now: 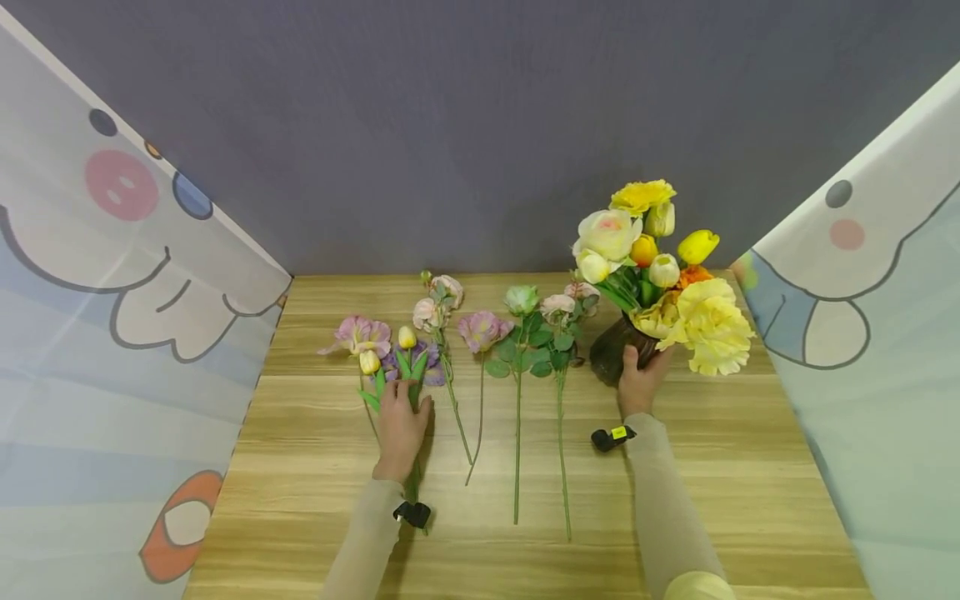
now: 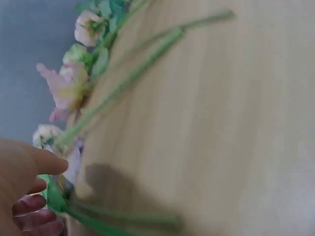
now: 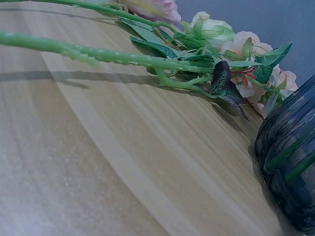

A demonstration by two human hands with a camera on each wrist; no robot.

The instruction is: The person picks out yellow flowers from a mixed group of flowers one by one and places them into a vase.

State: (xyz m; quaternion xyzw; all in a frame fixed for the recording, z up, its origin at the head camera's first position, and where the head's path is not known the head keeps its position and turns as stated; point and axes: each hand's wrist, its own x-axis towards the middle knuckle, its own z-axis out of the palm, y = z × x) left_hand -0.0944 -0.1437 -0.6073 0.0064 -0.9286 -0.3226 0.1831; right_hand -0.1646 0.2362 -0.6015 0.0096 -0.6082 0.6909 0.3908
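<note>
My left hand is over the leaves of a yellow tulip spray lying on the table. In the left wrist view its thumb stands apart from its loosely bent fingers, beside a green leaf. A dark glass vase stands at the back right, with my right hand gripping its side; the fingers behind it are partly hidden. Yellow, cream and orange flowers fill the vase. Through its ribbed glass, green stems show in the right wrist view, where the right hand is out of sight.
Between the hands several artificial flowers lie in a row, stems toward me: pale pink roses, a mauve flower, a green rose and another pink spray. Purple blooms lie behind the tulips. A grey wall backs the wooden table.
</note>
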